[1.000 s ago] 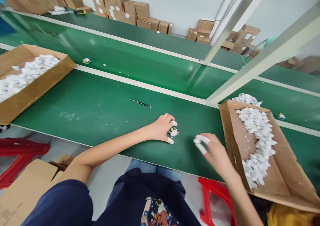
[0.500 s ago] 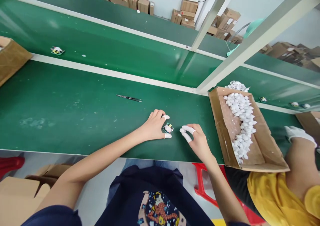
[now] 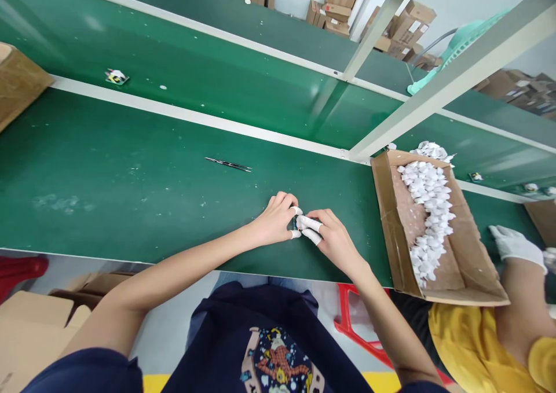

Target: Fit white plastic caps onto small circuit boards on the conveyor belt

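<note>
A small circuit board (image 3: 295, 223) is pinched between the thumb and forefinger of my left hand (image 3: 275, 222), just above the green bench. My right hand (image 3: 334, 239) meets it from the right, its white-cotted fingertips pressed together over the board. Those fingers cover most of the board, and whatever sits between them is hidden. White finger cots also cover my left thumb and forefinger. Beyond my hands, a pair of dark tweezers (image 3: 228, 164) lies on the green bench (image 3: 130, 190).
To the right stands an open cardboard box (image 3: 386, 219) with many white wrapped pieces (image 3: 430, 193) inside. A co-worker's gloved hand (image 3: 516, 245) is beyond it. Another board (image 3: 116, 77) rests on the back ledge. A metal post (image 3: 417, 92) rises at the bench's rear.
My right hand has moved left, and its fingertips now touch the circuit board in my left hand. The view has shifted slightly.
</note>
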`<state>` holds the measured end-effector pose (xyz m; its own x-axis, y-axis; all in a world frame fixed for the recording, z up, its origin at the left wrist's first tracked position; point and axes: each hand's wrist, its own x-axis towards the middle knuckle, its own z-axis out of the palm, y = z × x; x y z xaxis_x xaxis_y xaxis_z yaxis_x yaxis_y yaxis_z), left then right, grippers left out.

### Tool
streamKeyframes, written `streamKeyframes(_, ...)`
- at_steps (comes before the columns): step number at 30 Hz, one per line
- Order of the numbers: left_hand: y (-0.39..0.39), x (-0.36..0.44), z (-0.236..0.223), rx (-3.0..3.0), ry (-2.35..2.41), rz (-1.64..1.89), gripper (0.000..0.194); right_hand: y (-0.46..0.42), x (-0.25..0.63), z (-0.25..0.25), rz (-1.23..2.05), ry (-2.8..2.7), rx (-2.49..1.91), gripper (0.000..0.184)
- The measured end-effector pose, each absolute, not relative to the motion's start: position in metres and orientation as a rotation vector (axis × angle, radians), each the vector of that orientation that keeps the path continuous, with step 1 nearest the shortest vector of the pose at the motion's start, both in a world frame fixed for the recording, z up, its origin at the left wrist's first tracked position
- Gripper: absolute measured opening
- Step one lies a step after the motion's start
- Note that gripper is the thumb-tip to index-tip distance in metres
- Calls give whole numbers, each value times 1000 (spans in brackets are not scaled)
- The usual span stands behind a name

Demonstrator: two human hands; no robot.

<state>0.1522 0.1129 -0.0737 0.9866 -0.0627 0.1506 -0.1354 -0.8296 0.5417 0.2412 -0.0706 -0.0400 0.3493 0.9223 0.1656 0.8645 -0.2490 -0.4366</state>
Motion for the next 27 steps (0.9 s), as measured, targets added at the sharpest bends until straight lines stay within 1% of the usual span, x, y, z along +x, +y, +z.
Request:
streamKeyframes(2,112,152,-74,2538,-141,181,33,-68,245,-40,260,-1445,-2160,19)
streamKeyframes(5,113,152,-73,2521,-148,164,33,-61,254,-41,543,-1215,-2209,33)
streamKeyframes(6,113,152,-73,2515,-149,159,32,-59,256,-42,664,-1166,-2234,34)
streamKeyframes(8,114,152,-73,2506,-148,158,32,-55,260,-44,846,-1133,-2293,24)
streamKeyframes(10,114,152,-74,2507,-147,167,32,-53,260,-46,907,-1130,-2343,20)
streamKeyframes(13,114,153,-74,2513,-160,179,30,-52,256,-50,857,-1074,-2372,21)
streamKeyframes(15,114,153,-74,2517,-158,180,30,-53,257,-52,903,-987,-2322,22)
streamKeyframes(16,114,153,-74,2520,-153,179,30,-53,259,-51,988,-929,-2253,24)
streamKeyframes(19,113,152,-74,2532,-147,181,30,-50,270,-46,1337,-722,-1934,38)
streamKeyframes(21,113,152,-73,2540,-153,187,31,-46,276,-42,1456,-645,-1833,41)
streamKeyframes(27,113,152,-73,2564,-156,201,30,-34,278,-36,1480,-574,-1948,34)
